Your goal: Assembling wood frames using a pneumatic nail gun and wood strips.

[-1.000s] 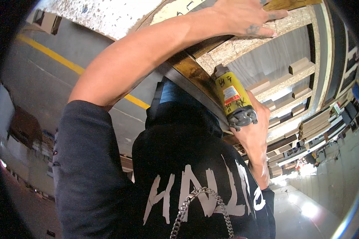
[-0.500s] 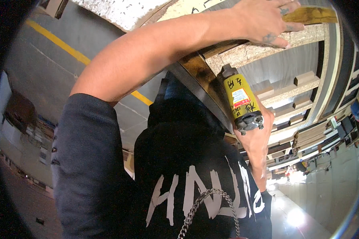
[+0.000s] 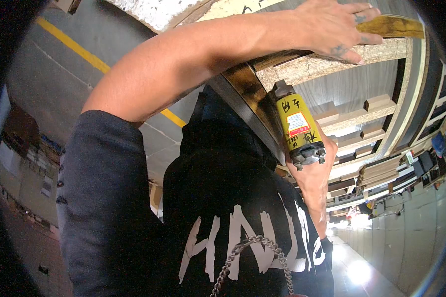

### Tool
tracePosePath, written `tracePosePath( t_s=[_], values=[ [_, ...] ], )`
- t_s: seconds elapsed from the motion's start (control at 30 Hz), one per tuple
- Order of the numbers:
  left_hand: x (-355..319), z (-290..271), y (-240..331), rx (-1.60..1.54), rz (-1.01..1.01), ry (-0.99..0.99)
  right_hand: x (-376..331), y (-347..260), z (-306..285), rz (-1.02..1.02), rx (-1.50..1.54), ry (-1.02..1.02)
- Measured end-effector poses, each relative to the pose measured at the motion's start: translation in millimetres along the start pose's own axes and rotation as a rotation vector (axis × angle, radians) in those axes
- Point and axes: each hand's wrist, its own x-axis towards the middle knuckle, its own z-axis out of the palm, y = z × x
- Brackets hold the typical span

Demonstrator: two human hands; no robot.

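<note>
My left hand (image 3: 327,32) reaches across the top of the view with its fingers spread. It lies flat over the corner of a wooden frame, by a brown-stained strip (image 3: 394,25) and a chipboard rail (image 3: 322,62). In my right hand (image 3: 314,173) is a yellow and black nail gun (image 3: 298,119), which looks pneumatic. Its body hides most of the fingers wrapped round behind it. The gun's dark nose end is beside the frame's dark brown edge piece (image 3: 250,89); whether they touch I cannot tell.
Short wood blocks (image 3: 379,103) sit along the frame's cross rails, over a grey wood-grain panel (image 3: 312,91). A white speckled slab (image 3: 156,12) is at the upper left. Yellow line (image 3: 74,44) crosses the grey floor. Stacked boards (image 3: 379,171) stand at the right.
The view has shifted slightly. The left hand stays spread on the frame, and the right hand keeps the nail gun in nearly the same spot by the dark edge.
</note>
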Motion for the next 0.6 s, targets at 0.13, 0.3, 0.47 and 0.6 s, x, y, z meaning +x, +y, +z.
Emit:
tracePosePath(
  t_s=[0.13,0.3,0.47,0.6],
  values=[
    [-4,-7,1,-0.048,-0.016,-0.06,0,-7,-1,0.059,-0.076,-0.024],
    [-6,-7,3,0.008,0.003,-0.06,-1,-10,0,0.008,-0.038,0.006],
    [1,6,2,-0.004,0.002,-0.004,8,-20,2,-0.009,-0.027,-0.01],
    [-1,-5,0,-0.058,0.023,-0.039,7,-18,1,0.123,-0.027,-0.016]
  ],
)
